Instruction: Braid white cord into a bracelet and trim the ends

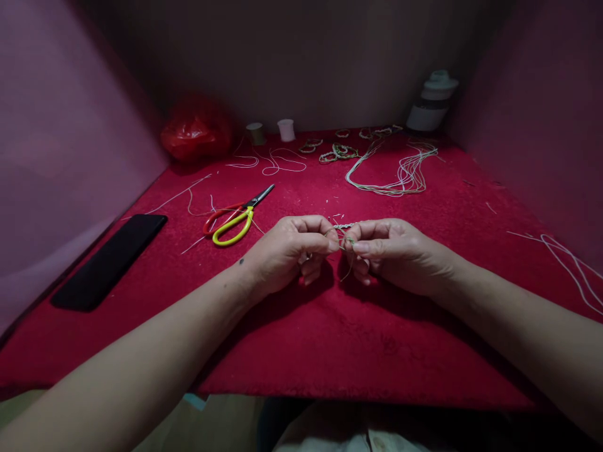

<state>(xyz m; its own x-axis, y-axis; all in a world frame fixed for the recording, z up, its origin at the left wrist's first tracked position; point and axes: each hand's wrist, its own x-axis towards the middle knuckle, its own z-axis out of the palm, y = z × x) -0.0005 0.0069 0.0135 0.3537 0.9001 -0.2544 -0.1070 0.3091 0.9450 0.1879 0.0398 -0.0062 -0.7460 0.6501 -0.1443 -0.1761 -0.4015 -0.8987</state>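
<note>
Over the middle of the red cloth, my left hand (306, 245) and my right hand (393, 251) are close together, both with thumb and forefinger pinched. Between them runs a braided cord (346, 225) of white and green strands. My right fingertips grip a green part of it, while my left fingertips hold thin strand ends. A loose end hangs below the fingers. Part of the cord is hidden behind the fingers. To the left of my left hand lie scissors (248, 213) with one red and one yellow handle, blades pointing away to the right.
A black phone-like slab (109, 262) lies at left. Toward the back are a red plastic bag (195, 135), a green spool (255, 134), a white spool (286, 130), several braided loops (339, 152), a bundle of cords (386, 188) and a white bottle (431, 103). Walls enclose three sides.
</note>
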